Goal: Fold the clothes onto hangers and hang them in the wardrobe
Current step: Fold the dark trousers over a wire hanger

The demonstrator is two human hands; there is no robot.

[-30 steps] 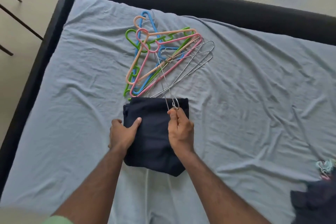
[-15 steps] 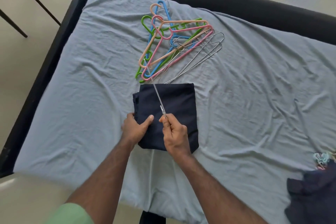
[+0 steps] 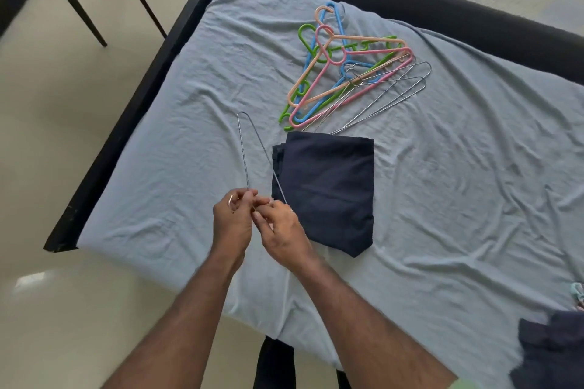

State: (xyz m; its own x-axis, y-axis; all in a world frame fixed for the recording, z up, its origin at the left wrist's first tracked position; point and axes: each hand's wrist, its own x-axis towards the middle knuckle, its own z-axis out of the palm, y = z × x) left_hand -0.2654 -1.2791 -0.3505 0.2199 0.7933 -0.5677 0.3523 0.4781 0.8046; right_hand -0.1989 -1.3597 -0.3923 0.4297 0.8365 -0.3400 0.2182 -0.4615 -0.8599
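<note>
Bare bed sheet (image 3: pixel 458 199) lies open across the right of the frame. The folded dark garment (image 3: pixel 325 189) blocks the centre, the hanger pile (image 3: pixel 344 73) the upper centre. A dark cloth heap (image 3: pixel 553 350) fills the lower right corner.

My fingers (image 3: pixel 249 205) cover the wire hanger (image 3: pixel 242 148)'s hook end; the frame's corner crops a dark garment (image 3: pixel 551 354).

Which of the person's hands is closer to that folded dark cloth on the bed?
The right hand. It sits right beside the folded dark cloth, at its near left edge, holding the wire hanger. The left hand grips the same hanger farther left.
</note>
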